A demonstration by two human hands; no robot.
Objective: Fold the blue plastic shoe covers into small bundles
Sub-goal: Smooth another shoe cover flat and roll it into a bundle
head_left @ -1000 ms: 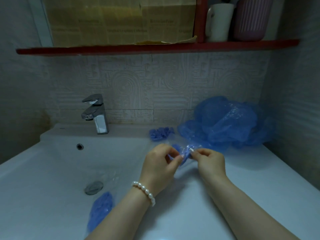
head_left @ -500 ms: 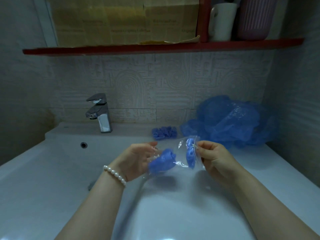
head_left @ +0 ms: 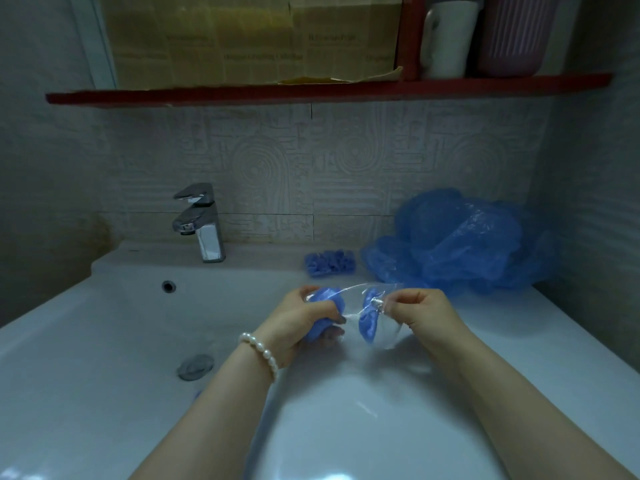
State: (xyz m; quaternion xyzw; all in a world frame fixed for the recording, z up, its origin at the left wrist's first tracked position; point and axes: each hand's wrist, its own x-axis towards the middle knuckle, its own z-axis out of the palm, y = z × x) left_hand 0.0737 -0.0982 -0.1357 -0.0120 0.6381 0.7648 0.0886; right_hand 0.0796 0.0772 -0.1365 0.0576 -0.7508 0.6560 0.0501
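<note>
the left hand is curled round a scrunched blue shoe cover, squeezing it into a wad above the front of the white sink, while the right hand pinches the edge of a small clear plastic bag between thumb and fingertips, with a second blue bundle showing through the film. the two hands are near each other, and the wad looks to sit at or just inside the bag's left side, though the clear film makes the mouth hard to trace. behind them, on the sink's back ledge, a small finished bundle lies just beside a big loose heap of unfolded covers at the right wall, so much of the task seems left to do. the covers look feather-light, thin and limp, with no stiffness of their own; they will likely spring open again once released, so a full-hand squeeze round the whole wad suits better than a fingertip hold. the film is probably slick and may slide under the fingers, and the gathered elastic rim seems the surest place to pinch. nothing here looks breakable, though thin plastic could tear if tugged hard.
</note>
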